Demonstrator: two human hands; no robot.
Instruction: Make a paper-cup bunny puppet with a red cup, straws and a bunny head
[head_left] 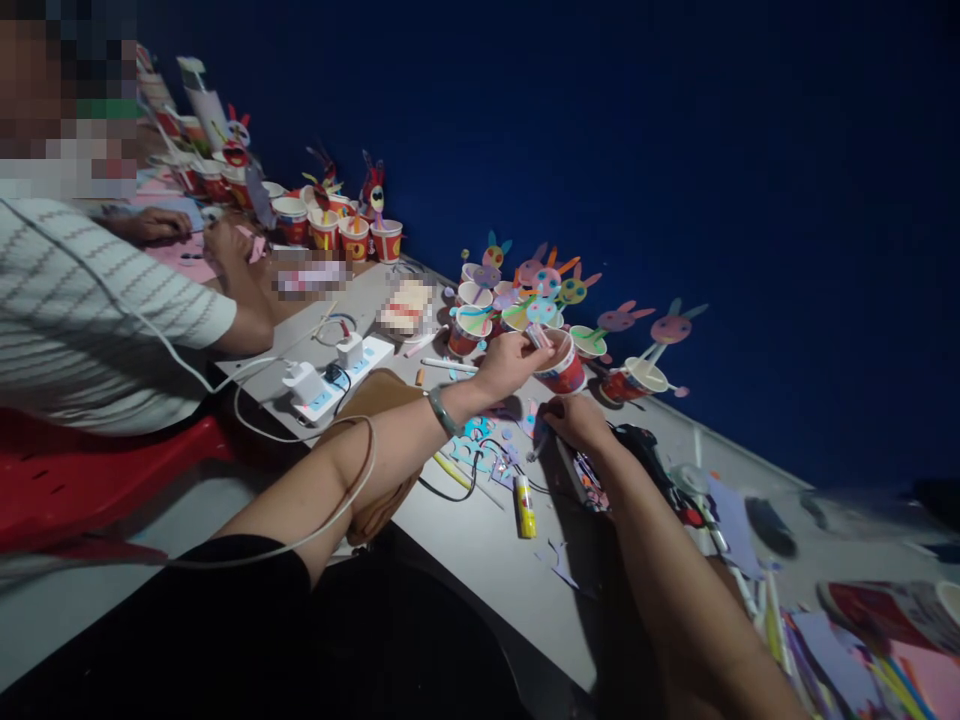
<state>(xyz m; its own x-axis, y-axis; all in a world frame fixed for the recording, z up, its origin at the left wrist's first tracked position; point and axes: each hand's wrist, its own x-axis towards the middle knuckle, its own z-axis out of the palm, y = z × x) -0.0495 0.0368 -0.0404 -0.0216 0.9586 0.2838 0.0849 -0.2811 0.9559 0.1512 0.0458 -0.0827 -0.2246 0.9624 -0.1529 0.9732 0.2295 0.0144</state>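
My left hand (514, 366) is closed, its fingertips pinching a small pale pink-and-white piece (539, 337) whose kind I cannot make out. The piece is at the rim of a red paper cup (564, 372). Lower and to the right, my right hand (579, 422) has curled fingers near the base of that cup; what they grip, if anything, is hidden. Close to its fingertips is a small paper cut-out with pink ears (531, 418). Blue paper scraps with round holes (474, 440) and a yellow glue stick (526, 508) are on the table between my forearms.
Paper cups with rabbit-faced cut-outs (671, 328) line the table's far edge. A white power strip (345, 380) with plugs and cables is at the left. A co-worker's arm (240, 300) rests nearby. Coloured paper strips (840, 650) are at the lower right.
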